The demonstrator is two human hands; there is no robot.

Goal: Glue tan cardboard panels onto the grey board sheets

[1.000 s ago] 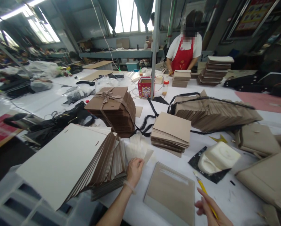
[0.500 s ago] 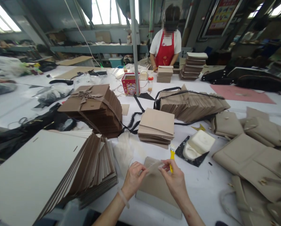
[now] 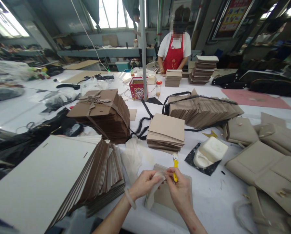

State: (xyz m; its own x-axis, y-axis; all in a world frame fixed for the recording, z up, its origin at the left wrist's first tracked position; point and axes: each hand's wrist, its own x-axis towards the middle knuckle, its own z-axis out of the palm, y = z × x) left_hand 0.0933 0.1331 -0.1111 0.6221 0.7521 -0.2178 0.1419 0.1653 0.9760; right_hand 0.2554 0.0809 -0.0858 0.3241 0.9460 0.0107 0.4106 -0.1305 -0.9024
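Whitish thin strip [image 3: 152, 195] is hanging between the two hands in the lower middle of the frame, above the left side of a beige panel [image 3: 163, 199] that is lying on the white table [image 3: 206, 201]. The left hand [image 3: 143, 182] is pinching the strip near its upper part between thumb and fingers. The right hand [image 3: 179, 190] is closing its fingertips at the upper end of the strip, and it is also keeping a yellow brush [image 3: 175, 170] between the fingers, with the bristles pointing up. How firmly each hand is gripping, I cannot tell.

By its look, the strip is probably very light and soft, so it is likely folding easily and giving no support of its own. Taking it by the two ends, or along one edge, seems the safest; pulling hard may be stretching or tearing it.

Compared with the frame half a second earlier, the hands are now staying closer together. There the strip is running nearly straight between them; now it is curving over at the top, and its free part is drooping toward the lower left of the panel.
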